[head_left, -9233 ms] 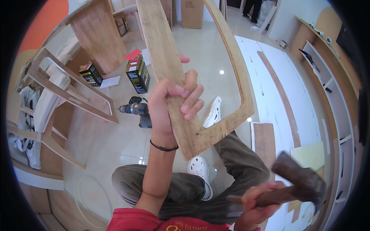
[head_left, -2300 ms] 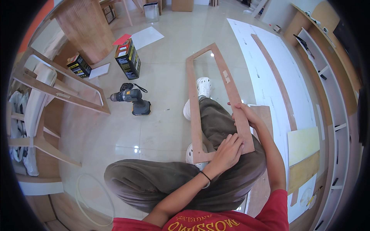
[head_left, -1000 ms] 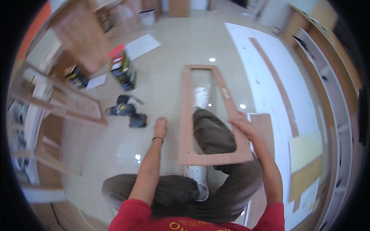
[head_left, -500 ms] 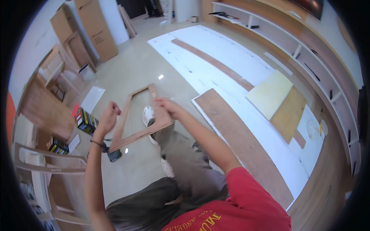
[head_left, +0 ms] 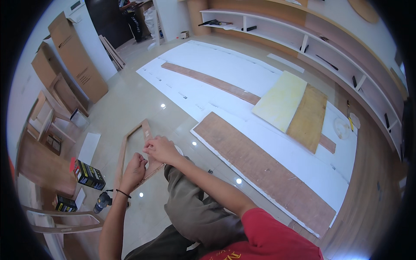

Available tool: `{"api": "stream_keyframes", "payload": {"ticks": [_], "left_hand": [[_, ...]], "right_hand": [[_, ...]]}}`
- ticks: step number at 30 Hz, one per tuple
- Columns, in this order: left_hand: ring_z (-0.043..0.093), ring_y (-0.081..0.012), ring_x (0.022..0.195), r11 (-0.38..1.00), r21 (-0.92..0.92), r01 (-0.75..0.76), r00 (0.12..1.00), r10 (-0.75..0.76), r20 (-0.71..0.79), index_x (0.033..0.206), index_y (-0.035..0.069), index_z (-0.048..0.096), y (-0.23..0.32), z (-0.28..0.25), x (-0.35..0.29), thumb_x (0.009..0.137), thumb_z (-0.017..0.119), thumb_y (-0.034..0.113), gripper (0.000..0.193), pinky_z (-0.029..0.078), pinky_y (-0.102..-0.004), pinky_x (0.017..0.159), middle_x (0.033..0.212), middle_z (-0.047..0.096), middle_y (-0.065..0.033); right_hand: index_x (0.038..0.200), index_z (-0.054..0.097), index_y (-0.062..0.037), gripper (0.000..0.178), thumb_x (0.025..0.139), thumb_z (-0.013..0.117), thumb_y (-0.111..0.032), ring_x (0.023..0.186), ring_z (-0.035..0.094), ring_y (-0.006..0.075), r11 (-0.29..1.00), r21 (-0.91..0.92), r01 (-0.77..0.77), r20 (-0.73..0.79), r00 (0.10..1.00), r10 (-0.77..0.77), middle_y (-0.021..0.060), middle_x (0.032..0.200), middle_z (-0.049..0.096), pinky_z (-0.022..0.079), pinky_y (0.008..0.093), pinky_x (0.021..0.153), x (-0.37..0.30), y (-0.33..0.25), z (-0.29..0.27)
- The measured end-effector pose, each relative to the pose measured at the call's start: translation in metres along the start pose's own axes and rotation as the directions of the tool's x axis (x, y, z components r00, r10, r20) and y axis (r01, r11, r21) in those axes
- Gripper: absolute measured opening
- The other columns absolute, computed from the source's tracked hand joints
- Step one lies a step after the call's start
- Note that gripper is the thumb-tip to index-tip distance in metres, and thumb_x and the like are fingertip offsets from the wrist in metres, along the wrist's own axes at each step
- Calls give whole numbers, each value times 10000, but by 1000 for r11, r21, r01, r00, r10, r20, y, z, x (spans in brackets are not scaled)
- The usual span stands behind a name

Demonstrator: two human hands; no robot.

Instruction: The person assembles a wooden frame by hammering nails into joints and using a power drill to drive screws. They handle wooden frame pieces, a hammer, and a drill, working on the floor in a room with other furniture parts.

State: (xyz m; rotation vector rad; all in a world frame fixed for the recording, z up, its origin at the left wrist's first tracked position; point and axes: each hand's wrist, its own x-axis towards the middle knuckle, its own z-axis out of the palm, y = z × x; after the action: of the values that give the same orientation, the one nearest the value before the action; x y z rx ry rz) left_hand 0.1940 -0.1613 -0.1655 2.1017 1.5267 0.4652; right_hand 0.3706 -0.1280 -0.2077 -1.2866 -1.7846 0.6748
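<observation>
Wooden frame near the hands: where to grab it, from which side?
I'd take the wooden frame by its left long rail, about mid-length, coming from the left. That rail is a slim bar beside the open middle, so fingers could likely wrap through. The right hand covers part of the opposite rail, and the left hand crowds the near end.

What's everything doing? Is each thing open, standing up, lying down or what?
Wooden frame: open in the middle
Left hand: fingers bent, hold unclear
Right hand: fingers bent, grip unclear
Drill: set down, not held
Bigger black can: standing upright
White sheet: spread flat
Brown board: lying flat
Tallest cardboard box: standing upright
</observation>
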Motion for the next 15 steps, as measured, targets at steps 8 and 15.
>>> {"api": "stream_keyframes", "payload": {"ticks": [8, 15], "left_hand": [[591, -460, 824, 997, 62, -55, 995, 60, -79, 940, -29, 460, 46, 21, 18, 932, 518, 155, 193, 446, -499, 681, 860, 611, -283], [591, -463, 808, 986, 163, -29, 985, 56, -161, 928, -32, 469, 47, 44, 25, 928, 518, 165, 203, 449, -508, 677, 846, 607, -296]], "right_hand": [[889, 692, -14, 227, 809, 723, -225, 770, 666, 168, 914, 402, -56, 266, 962, -59, 100, 832, 704, 507, 306, 716, 23, 36, -21], [896, 693, -22, 184, 777, 728, -159, 734, 675, 165, 966, 254, -59, 322, 946, -27, 90, 775, 705, 522, 299, 676, 27, 38, -35]]}}
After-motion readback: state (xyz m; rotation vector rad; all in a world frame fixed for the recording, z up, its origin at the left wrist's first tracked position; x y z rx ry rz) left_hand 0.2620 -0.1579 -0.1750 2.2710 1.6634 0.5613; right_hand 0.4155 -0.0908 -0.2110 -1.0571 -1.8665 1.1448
